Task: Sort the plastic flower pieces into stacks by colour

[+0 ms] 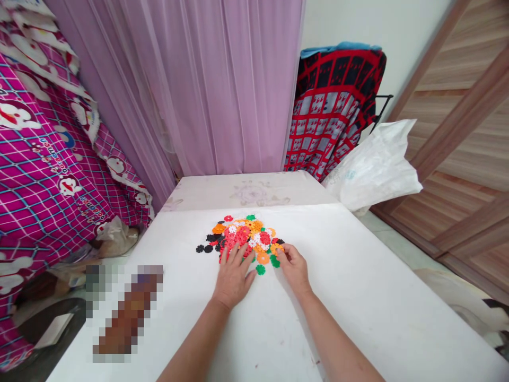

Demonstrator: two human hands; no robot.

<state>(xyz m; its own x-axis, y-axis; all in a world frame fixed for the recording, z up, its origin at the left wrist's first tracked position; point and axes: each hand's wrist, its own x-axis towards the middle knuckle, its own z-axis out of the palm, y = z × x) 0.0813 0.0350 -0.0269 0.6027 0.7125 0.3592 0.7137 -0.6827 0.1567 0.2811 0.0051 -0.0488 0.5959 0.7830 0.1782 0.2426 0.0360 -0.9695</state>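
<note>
A heap of small flat plastic flower-shaped discs (244,236), red, orange, green, white and black, lies on the white table (358,297). My left hand (234,276) rests flat on the near edge of the heap, fingers spread over red pieces. My right hand (293,265) sits at the heap's right side with its fingers curled together at an orange piece (277,248); I cannot tell whether it grips the piece. A single green disc (260,269) lies between the two hands. A few black discs (203,248) lie apart at the left.
A pink patterned bedcover (47,175) hangs at the left, and lilac curtains (207,85) behind the table. A red checked cloth (334,106) and a white plastic sack (376,167) stand at the back right. A blurred patch (125,313) covers something on the table's left. A wooden door (465,159) is at the right.
</note>
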